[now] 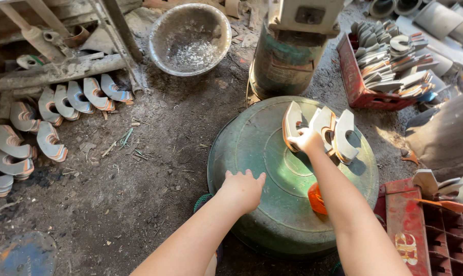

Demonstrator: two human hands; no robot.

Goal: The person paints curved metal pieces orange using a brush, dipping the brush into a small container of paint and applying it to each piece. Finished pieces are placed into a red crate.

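Head view: 3 curved grey-and-orange pieces [321, 130] stand on 1 upturned green basin [262, 153] — the right hand [307, 140] has its fingers closed on them. The left hand [243, 189] lies flat, fingers spread, on the basin's near edge. 1 metal bowl [190, 38] sits behind; 2 red crates [351, 76] stand right.

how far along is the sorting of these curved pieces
Done: rows of grey-and-orange curved pieces lie on the ground at left. In hand: the right hand grips standing pieces on the overturned green metal basin; the left hand rests on it. Left: the red crate holds more.
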